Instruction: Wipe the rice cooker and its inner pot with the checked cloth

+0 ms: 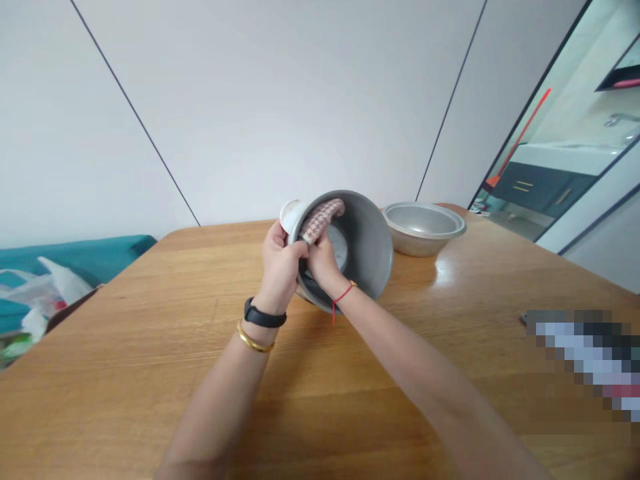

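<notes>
Honey-toned wooden table point(125, 380) beneath us, and look at those fingers: our right hand point(324, 261) has them pressed together, pinching a pink-checked cloth point(320, 220) inside a tilted aluminium pot point(367, 247), while our left hand point(279, 267) curls round the rim beside a white cup point(291, 215). Out at the wrists, a black band point(265, 315), gold bangle point(255, 338), red string point(345, 291); a second aluminium basin point(424, 228) sits just behind.

left hand point(278, 268) curled, right hand point(323, 261) touching it
</notes>
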{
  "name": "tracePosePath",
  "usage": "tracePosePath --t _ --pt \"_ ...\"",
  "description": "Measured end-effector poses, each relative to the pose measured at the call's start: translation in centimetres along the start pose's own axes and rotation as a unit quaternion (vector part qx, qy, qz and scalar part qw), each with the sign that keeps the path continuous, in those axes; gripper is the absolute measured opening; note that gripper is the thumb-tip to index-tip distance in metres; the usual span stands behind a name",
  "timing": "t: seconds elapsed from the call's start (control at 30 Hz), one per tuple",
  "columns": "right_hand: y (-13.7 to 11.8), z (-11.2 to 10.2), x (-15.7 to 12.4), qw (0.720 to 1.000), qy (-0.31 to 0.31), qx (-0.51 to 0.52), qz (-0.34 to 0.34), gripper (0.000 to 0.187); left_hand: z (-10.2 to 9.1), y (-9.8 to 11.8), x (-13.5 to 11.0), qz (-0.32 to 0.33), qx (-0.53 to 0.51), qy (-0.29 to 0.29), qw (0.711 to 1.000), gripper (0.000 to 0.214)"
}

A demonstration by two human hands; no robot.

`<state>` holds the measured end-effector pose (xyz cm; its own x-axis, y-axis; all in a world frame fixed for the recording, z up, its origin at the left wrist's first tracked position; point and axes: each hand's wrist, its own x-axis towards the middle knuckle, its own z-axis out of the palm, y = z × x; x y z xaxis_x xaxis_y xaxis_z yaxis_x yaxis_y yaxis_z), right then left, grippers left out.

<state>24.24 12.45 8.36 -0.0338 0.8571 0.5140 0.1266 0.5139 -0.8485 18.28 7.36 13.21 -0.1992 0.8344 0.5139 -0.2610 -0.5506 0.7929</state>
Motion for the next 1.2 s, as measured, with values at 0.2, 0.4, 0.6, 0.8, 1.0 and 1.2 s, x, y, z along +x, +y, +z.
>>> tracePosePath --t 0.2,0.4,0.6,0.8,1.0,1.2 --pt "-1.7 -6.1 -2.7 0.92 -0.366 -0.134 0.018 0.015 -1.7 0.1 0.5 -0.018 -0.019 0.086 0.996 0.052" --pt "-4.4 -12.4 -1.3 0.676 -0.404 -0.603 -0.129 0.018 -1.8 0.7 0.2 -0.042 -0.027 0.088 0.995 0.052" --pt "-4.6 -14.8 4.8 0.732 -0.324 -0.526 -0.289 0.042 -1.0 0.6 -0.1 -0.049 -0.019 0.081 0.995 0.055" --pt "-4.9 -13.4 6.6 0.713 -0.394 -0.487 -0.314 0.051 -0.4 0.4 -0.5 -0.039 -0.029 0.064 0.997 0.059" --pt "-4.0 -11.8 0.9 0.666 -0.261 -0.682 -0.15 0.037 -0.9 0.3 -0.4 -0.022 -0.043 0.124 0.991 0.05" --pt "-5.6 -9.8 -2.2 0.779 -0.5 -0.369 0.081 0.027 -0.1 0.1 -1.0 0.002 -0.025 0.095 0.995 0.044"
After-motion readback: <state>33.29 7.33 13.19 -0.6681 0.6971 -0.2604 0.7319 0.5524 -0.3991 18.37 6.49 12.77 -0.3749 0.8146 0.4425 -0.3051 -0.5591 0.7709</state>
